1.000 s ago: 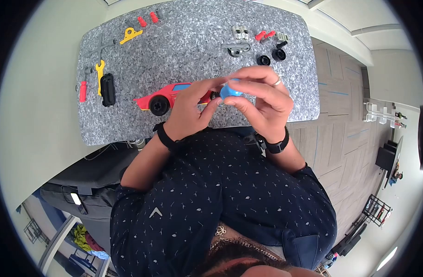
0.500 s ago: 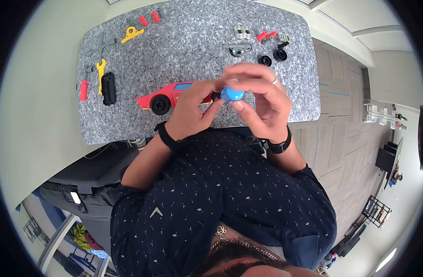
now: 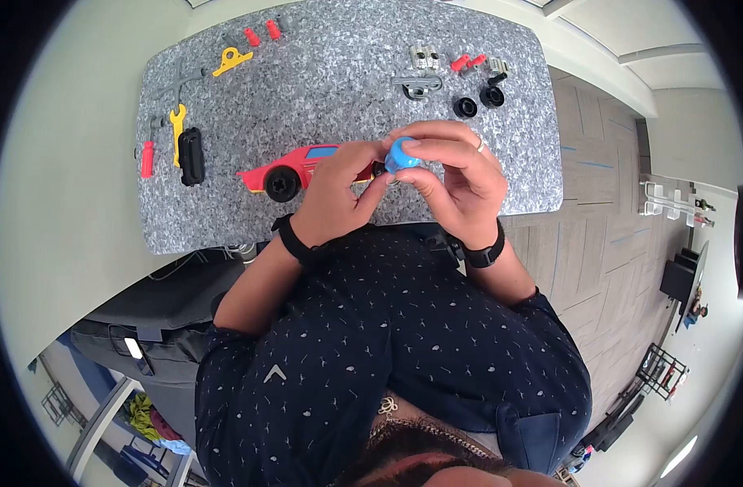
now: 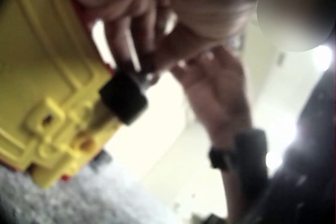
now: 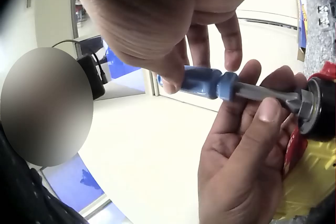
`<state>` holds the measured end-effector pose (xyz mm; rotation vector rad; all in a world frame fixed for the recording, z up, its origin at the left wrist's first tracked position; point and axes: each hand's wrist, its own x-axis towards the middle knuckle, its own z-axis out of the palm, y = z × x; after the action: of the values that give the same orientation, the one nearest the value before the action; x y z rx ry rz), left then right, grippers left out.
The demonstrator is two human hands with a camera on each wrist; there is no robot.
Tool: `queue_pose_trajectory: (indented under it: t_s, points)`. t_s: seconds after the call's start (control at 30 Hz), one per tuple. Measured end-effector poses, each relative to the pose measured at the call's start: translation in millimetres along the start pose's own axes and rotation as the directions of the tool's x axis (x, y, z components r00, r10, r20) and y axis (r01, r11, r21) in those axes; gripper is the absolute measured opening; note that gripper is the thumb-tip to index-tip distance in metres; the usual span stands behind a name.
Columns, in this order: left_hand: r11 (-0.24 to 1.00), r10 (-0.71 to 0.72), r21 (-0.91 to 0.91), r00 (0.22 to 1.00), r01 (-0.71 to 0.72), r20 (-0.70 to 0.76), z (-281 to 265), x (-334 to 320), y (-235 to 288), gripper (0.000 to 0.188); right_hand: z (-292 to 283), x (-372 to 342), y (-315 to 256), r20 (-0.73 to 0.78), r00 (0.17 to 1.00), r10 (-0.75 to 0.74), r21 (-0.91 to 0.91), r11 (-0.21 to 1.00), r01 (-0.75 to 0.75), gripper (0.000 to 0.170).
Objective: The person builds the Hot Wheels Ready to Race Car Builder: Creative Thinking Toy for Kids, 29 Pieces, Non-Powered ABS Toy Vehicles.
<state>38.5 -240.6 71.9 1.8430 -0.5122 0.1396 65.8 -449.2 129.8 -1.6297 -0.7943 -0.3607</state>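
A screwdriver with a blue handle (image 5: 202, 80) and grey shaft reaches to a grey hex-headed bolt (image 5: 306, 104) at a black wheel (image 5: 321, 103). The right hand (image 3: 469, 174) pinches the end of the handle between thumb and fingers. Around the shaft near its tip, the thumb and fingers of the left hand (image 5: 241, 166) close, while in the head view that hand lies across the red toy car (image 3: 298, 166). The car's yellow underside (image 4: 47, 50) fills the left side of the left wrist view. Part of the car is hidden behind the left hand.
On the grey speckled table (image 3: 331, 81), a yellow wrench (image 3: 176, 134), a black part (image 3: 191, 158) and a red-handled tool (image 3: 146, 160) lie at left. Two loose black wheels (image 3: 466, 107) and a grey piece (image 3: 417, 85) lie at the far right.
The right fingers loosened from the blue handle half a second ago and now pinch it again. The left hand and the car have stayed nearly in place.
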Motion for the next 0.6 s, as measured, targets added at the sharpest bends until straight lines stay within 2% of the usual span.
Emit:
queue_pose_trajectory:
  t_s: [0.13,0.23,0.33,0.37,0.43,0.47,0.6]
  points:
    - [1.000,-0.004,0.001,1.000,0.004,0.003,0,0,2,0.035,-1,-2,-1,0.001,1.000,0.024,0.025,0.999,-0.024,0.028]
    - [0.999,0.030,0.011,1.000,-0.030,-0.006,-2,2,6,0.041,-4,-4,-2,-0.017,0.999,0.030,0.108,0.994,-0.028,0.031]
    - [0.999,0.024,-0.047,0.999,-0.023,0.035,-12,8,23,0.054,-14,0,-11,-0.250,0.965,0.077,0.330,0.944,0.010,0.034]
    - [0.996,0.057,0.064,0.996,-0.061,0.064,-17,10,26,0.059,-24,1,-6,-0.302,0.952,0.058,0.266,0.964,0.025,0.035]
    - [0.949,0.113,0.279,0.985,-0.147,0.132,-28,13,31,0.069,-40,-6,3,-0.377,0.899,0.225,0.340,0.936,-0.092,0.033]
    - [0.925,0.096,0.350,0.984,-0.145,0.153,-28,15,34,0.072,-46,-9,8,-0.406,0.861,0.305,0.381,0.913,-0.144,0.032]
    - [0.812,0.023,0.562,0.972,-0.156,0.235,-16,17,35,0.078,-53,-32,29,-0.301,0.799,0.521,0.338,0.842,-0.422,0.027]
